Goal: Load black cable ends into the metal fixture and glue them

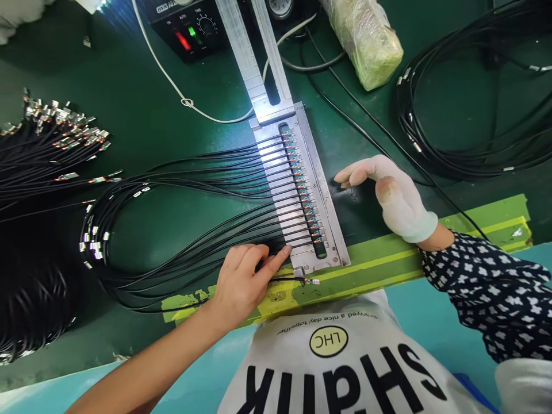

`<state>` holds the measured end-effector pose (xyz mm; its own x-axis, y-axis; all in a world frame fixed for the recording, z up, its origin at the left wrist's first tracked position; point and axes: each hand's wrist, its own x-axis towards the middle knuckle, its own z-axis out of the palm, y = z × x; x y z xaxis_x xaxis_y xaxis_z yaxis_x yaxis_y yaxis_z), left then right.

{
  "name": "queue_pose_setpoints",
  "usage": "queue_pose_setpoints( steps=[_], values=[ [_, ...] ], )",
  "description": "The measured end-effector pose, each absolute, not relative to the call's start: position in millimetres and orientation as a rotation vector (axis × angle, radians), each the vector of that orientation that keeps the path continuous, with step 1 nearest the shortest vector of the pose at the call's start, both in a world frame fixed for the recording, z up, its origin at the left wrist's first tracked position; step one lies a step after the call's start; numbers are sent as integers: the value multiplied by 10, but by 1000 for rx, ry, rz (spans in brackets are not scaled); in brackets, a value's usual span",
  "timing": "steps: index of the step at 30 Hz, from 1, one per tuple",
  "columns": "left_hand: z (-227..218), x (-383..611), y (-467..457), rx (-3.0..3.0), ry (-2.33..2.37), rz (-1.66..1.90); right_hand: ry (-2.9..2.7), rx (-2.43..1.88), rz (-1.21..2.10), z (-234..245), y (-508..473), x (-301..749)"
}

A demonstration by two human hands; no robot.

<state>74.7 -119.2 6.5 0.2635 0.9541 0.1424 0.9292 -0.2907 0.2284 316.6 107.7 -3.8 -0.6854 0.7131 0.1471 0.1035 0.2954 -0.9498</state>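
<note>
A long metal fixture [332, 213] lies on the green mat, with several thin black cables [207, 172] laid side by side across its slots. My bare left hand [244, 279] rests at the fixture's near end. Its fingers pinch one black cable whose metal-tipped end [311, 281] pokes out to the right over the yellow-green strip. My right hand [394, 195], in a white glove, hovers just right of the fixture with its fingers stretched out and nothing in them.
A bundle of cables with metal connectors [56, 129] lies at the left. A black control box [185, 26] with red and green lights stands at the back. A wrapped roll [366, 40] and coiled black cable [466, 138] lie at the right.
</note>
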Motion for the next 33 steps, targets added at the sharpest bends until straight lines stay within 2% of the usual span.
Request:
queue_pose_setpoints(
  steps=[5, 12, 18, 21, 24, 28, 33],
  values=[
    [87, 793, -1284, 2384, 1806, 310, -2029, -746, 1375, -39, 1057, 3160],
    [64, 902, -1489, 2133, 1730, 589, -2072, -699, 1354, -80, 1035, 3195],
    [542, 737, -1393, 2160, 2043, 925, -2067, -651, 1349, -135, 1060, 3187],
    [615, 795, -1260, 2238, 1927, 859, -2071, -644, 1363, -147, 1071, 3192],
    [404, 893, -1169, 2255, 1661, 776, -2071, -655, 1378, -155, 1077, 3200],
    [129, 885, -1139, 2310, 1601, 670, -2078, -648, 1389, -164, 1087, 3206],
    [109, 788, -1101, 2355, 1562, 549, -2078, -656, 1409, -166, 1096, 3204]
  ],
)
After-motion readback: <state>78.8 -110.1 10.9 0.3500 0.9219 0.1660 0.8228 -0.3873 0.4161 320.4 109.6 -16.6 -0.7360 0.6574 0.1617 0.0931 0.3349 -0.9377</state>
